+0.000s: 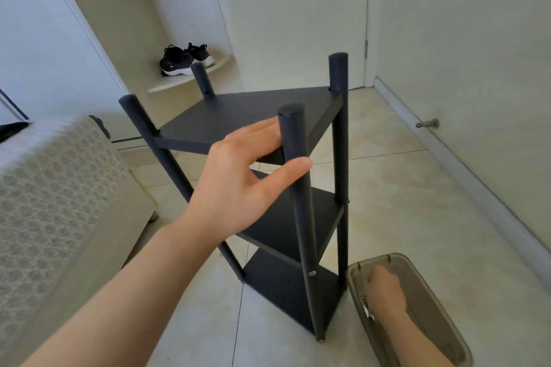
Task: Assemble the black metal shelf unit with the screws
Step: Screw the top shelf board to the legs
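Right hand (386, 292) is down inside the brown plastic tray (432, 319) on the floor, knuckles up. The fingers are too blurry to see, so I honestly can't tell if it's got hold of anything. There's a thin metal bit (366, 305) in the tray right by my wrist.

Just left of the tray, the black shelf unit (238, 116) stands upright on the tiles (402, 188), three shelves and four posts, with a silver screw (312, 273) low on the front post. Left hand (247, 176) is spread wide, fingers flat on the top shelf, thumb against that front post.

Patterned couch (59, 202) off to the left, sneakers (186, 61) on a corner ledge further back, white door (298, 9) behind.
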